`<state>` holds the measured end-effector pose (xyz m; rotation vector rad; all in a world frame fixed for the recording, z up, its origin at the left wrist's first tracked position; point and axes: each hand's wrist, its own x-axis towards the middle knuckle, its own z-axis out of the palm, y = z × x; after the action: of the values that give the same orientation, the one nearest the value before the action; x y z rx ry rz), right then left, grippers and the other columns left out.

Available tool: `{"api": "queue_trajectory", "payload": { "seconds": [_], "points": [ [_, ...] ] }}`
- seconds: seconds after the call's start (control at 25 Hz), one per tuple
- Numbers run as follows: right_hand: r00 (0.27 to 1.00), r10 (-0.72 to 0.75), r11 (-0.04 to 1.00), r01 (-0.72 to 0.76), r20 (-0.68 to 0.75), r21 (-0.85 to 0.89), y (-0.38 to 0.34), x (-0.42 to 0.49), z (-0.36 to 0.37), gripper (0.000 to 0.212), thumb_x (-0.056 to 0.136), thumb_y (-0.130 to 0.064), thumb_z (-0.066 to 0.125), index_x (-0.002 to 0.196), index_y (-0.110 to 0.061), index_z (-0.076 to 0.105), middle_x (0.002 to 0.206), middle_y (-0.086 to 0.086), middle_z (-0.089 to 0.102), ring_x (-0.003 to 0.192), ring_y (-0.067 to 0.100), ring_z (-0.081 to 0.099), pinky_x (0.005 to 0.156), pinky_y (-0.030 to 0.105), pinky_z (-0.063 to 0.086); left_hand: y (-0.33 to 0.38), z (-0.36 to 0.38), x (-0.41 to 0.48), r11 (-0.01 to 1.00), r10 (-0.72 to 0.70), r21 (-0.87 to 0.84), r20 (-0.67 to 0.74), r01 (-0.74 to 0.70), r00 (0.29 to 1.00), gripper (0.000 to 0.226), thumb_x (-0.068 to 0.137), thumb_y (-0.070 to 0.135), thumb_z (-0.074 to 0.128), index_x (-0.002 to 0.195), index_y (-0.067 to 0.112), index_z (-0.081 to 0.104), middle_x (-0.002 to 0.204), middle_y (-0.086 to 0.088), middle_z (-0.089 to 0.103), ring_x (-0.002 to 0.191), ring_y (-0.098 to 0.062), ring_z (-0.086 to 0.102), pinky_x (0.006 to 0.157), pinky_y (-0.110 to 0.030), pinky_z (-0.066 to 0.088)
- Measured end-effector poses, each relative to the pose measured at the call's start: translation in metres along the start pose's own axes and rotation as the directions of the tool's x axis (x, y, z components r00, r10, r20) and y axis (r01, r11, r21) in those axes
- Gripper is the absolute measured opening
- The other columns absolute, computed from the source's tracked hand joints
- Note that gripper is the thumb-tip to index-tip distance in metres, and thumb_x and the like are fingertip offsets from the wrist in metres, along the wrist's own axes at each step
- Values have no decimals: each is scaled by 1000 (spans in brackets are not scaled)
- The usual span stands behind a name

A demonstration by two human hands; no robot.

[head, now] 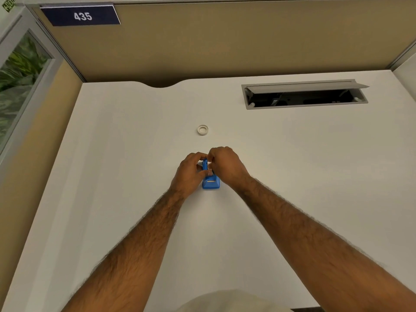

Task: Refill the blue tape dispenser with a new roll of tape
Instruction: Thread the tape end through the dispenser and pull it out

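Observation:
A small blue tape dispenser (210,183) stands on the white desk (292,154), its cutter end toward me. My left hand (190,174) wraps its left side and top. My right hand (226,164) pinches at the upper far part of the dispenser, where something pale shows between the fingertips; I cannot tell what it is. Beyond the hands, a white ring-shaped tape roll (202,130) lies flat on the desk, untouched.
An open cable hatch (304,95) with a raised grey lid is set into the desk at the far right. Tan partition walls (225,41) close the back and left. A curved notch (161,84) cuts the desk's far edge.

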<state>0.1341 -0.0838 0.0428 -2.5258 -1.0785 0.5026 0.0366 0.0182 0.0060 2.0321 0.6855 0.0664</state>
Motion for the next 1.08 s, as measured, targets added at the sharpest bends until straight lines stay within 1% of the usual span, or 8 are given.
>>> {"api": "queue_trajectory", "payload": {
  "seconds": [0.16,0.32,0.44,0.56,0.68,0.92,1.08],
  "points": [
    [999,-5,999,7,45,-44,-3,2,-4,16,85,-8,65,101,-6,65,97,12,68,89,25,60,79,36,52,1,0,0,1000,-11,1,1,11,1000,40,81,17,78,117,22,62,120,4,63,93,-12,64,87,-30,54],
    [999,-12,998,14,41,-55,-4,0,-5,14,84,-8,66,98,-5,65,95,13,68,87,25,59,78,35,50,1,-1,0,1000,-14,-1,3,14,1000,39,81,17,78,117,22,62,120,5,62,93,-11,64,86,-28,53],
    [999,-14,999,16,33,-48,-4,-2,-3,13,85,-9,66,97,-4,65,95,14,68,81,20,52,76,31,46,3,-1,-1,1000,-16,-5,1,16,1000,40,82,15,77,118,20,62,121,2,63,96,-14,64,88,-30,54],
    [1000,-8,999,9,17,-41,-5,-4,-3,13,85,-9,66,97,-4,65,94,13,68,79,18,50,77,32,47,4,-1,-1,1000,-17,-15,1,17,1000,39,82,14,77,118,19,62,121,2,63,97,-16,64,90,-31,54],
    [1000,-26,998,26,6,-64,-4,-6,-1,9,85,-8,65,94,-4,65,91,13,68,77,18,49,73,29,44,4,-1,-2,1000,-14,-25,2,14,1000,38,81,15,78,115,21,63,118,4,63,97,-15,64,88,-30,53],
    [999,-42,998,42,-11,-53,-2,-10,4,5,82,-3,64,86,-6,62,90,11,65,79,16,44,68,27,37,3,-2,-4,1000,6,-30,1,-6,1000,37,82,14,77,115,23,62,119,3,63,99,-15,63,90,-31,53],
    [998,-54,998,53,-25,-42,-2,-9,3,6,83,-5,64,88,-5,61,90,12,65,80,16,44,69,26,36,4,0,-3,1000,-7,-21,3,7,1000,37,82,16,77,115,23,61,120,3,62,100,-15,63,88,-29,51]
  ]
}}
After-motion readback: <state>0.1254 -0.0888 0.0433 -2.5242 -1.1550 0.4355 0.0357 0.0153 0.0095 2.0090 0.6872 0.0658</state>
